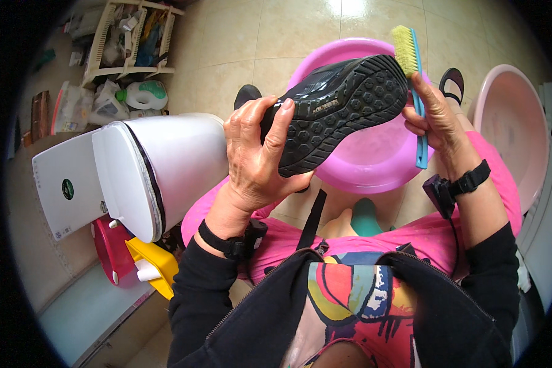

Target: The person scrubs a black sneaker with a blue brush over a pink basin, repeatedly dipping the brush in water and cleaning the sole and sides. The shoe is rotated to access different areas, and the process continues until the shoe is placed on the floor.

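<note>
My left hand [257, 152] grips a black shoe [345, 110] by one end, its patterned rubber sole turned up towards me. The shoe is tilted above a bright pink plastic basin [368, 179] on the floor. In my right hand [437, 110] is a scrubbing brush [416, 55] with a blue handle and pale yellow bristles. My index finger lies along the handle near the bristles. The bristles face the far end of the shoe; whether they touch it I cannot tell. The shoe hides part of the basin.
A white toilet [179, 170] stands at my left. Beyond it are a bottle [149, 95] and a cream rack [133, 70] holding bags. A pale pink basin [510, 133] leans at the right. Red [112, 253] and yellow [158, 264] plastic containers sit beside the toilet.
</note>
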The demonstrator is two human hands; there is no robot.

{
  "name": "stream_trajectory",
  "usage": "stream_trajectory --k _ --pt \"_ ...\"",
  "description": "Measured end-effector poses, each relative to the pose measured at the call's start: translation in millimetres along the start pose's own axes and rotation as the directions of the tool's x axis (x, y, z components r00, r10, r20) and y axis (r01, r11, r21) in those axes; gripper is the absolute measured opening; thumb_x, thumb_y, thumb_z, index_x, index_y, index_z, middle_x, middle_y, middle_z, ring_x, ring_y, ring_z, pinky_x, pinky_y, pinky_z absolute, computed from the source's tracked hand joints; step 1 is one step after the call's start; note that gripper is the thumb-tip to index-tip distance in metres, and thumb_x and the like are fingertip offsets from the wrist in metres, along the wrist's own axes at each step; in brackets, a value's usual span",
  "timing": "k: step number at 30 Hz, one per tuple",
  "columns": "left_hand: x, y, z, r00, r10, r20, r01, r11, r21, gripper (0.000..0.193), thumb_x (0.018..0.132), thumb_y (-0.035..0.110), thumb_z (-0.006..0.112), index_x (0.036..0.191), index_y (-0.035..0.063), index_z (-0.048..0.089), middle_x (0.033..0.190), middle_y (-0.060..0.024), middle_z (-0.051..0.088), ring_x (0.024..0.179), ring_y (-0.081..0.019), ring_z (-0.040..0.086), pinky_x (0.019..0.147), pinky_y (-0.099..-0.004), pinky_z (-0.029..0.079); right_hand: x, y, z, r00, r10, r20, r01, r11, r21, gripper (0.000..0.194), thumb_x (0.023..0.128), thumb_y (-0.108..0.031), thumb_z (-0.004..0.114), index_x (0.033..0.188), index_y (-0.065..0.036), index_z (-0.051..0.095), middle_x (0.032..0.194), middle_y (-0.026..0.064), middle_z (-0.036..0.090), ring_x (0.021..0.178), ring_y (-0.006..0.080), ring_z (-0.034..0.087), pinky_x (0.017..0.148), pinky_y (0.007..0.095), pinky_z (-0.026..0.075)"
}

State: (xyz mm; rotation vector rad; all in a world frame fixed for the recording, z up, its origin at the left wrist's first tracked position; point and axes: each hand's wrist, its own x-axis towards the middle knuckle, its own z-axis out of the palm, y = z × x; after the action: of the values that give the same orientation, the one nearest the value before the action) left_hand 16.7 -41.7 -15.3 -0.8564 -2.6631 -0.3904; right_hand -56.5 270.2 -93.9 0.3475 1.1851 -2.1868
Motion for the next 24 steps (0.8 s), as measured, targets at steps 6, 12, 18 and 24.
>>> stream_trajectory --k 6,12,18,24 --pt "0 -1 -2 1.000 -0.004 0.005 0.004 0.999 -0.051 0.097 0.056 0.040 0.091 0.137 0.0026 0.054 0.133 -0.0228 0.052 0.118 -0.0388 0.052 0.101 -0.0484 0.042 2 -4 -2 0.999 -0.010 0.035 0.014 0.994 -0.107 0.039 0.087 -0.039 0.080 0.097 -0.012 0.053 0.066 -0.0074 0.045 0.040 0.0007 0.035 0.038 0.0203 0.023" --pt "0 -8 -6 0.999 -0.001 0.037 0.004 0.995 -0.100 0.093 0.054 0.032 0.089 0.137 0.0046 0.054 0.134 -0.0228 0.052 0.118 -0.0398 0.053 0.101 -0.0489 0.043 3 -5 -6 0.999 0.040 0.030 -0.033 0.976 -0.215 0.039 0.086 -0.035 0.081 0.101 -0.010 0.054 0.072 -0.0063 0.050 0.041 0.0004 0.036 0.038 0.0198 0.025" --pt "4 -8 -9 0.992 0.043 0.119 -0.019 0.980 -0.196 0.097 0.053 0.033 0.085 0.139 0.0040 0.053 0.130 -0.0220 0.053 0.115 -0.0406 0.053 0.099 -0.0501 0.043 7 -5 -17 0.993 0.080 0.090 -0.043 0.934 -0.356 0.049 0.082 -0.030 0.083 0.117 -0.006 0.059 0.078 -0.0060 0.055 0.045 -0.0007 0.037 0.040 0.0179 0.027" --pt "15 -10 -16 0.965 0.090 0.246 -0.032 0.972 -0.233 0.110 0.048 0.035 0.085 0.147 0.0045 0.045 0.128 -0.0198 0.054 0.117 -0.0393 0.054 0.105 -0.0528 0.039 4 18 -27 0.940 0.237 0.244 -0.157 0.939 -0.307 0.059 0.078 -0.033 0.084 0.124 -0.005 0.061 0.084 -0.0053 0.063 0.055 -0.0009 0.047 0.042 0.0157 0.028"
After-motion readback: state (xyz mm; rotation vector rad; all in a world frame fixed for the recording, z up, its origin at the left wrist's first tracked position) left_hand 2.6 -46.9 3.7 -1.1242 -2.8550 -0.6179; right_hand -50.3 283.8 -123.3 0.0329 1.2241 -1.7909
